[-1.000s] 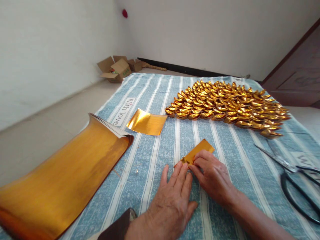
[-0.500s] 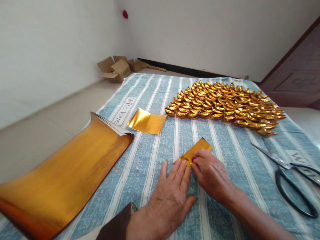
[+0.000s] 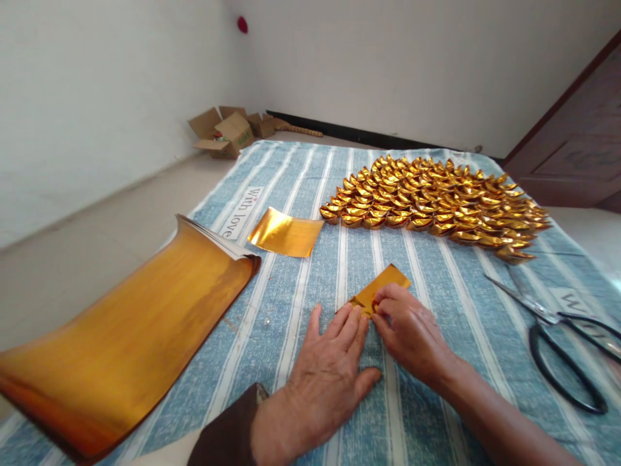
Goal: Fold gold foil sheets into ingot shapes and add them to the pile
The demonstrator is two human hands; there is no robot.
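Note:
A partly folded piece of gold foil paper (image 3: 389, 279) lies on the striped cloth in front of me. My left hand (image 3: 330, 369) rests flat with its fingers spread, the fingertips pressing the paper's near edge. Thumb and forefinger of my right hand (image 3: 411, 327) pinch the paper at its near right side; the exact fold under the fingers is hidden. Beyond them lies a single flat gold foil sheet (image 3: 286, 233), slightly curled. A thick stack of large gold sheets (image 3: 140, 323) is at the left.
Many folded gold paper ingots (image 3: 431, 200) stand in rows at the far right. Black-handled scissors (image 3: 550, 315) lie at the right, blades pointing away to the left. The striped cloth (image 3: 301, 336) covers the surface. Open cardboard boxes (image 3: 233, 134) sit on the floor behind.
Both hands stay on the folded paper with hardly any movement. The view has shifted slightly, and the scissors appear a little further left and higher.

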